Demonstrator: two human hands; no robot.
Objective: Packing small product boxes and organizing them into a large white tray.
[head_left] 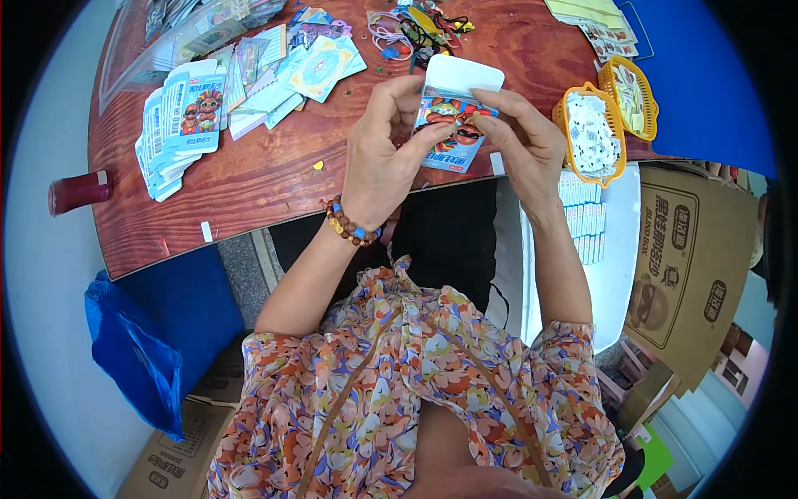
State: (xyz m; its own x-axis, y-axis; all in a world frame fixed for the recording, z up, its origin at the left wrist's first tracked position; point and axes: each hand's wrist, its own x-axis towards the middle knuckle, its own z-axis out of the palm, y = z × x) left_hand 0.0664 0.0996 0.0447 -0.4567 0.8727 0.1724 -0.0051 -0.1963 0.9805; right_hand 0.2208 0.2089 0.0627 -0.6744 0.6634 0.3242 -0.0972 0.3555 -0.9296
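Note:
Over the near edge of the table I hold a small blue cardboard box (455, 160) printed with cartoon figures. Its white top flap stands raised at the far end. My left hand (378, 145) grips the left side, with the thumb laid across the printed front. On the other side my right hand (532, 150) has its thumb on the front and its fingers along the upper right edge. Whether anything is inside the box cannot be seen. To the left lies a fanned pile of matching flat boxes (170, 133).
Loose cards (291, 79), a clear plastic bin (191, 41) and colourful cords (416, 29) lie farther back. Two yellow baskets (594, 137) of small packets are at right, above a white tub (611, 283) with boxes. A dark red cylinder (79, 193) sits at the left edge.

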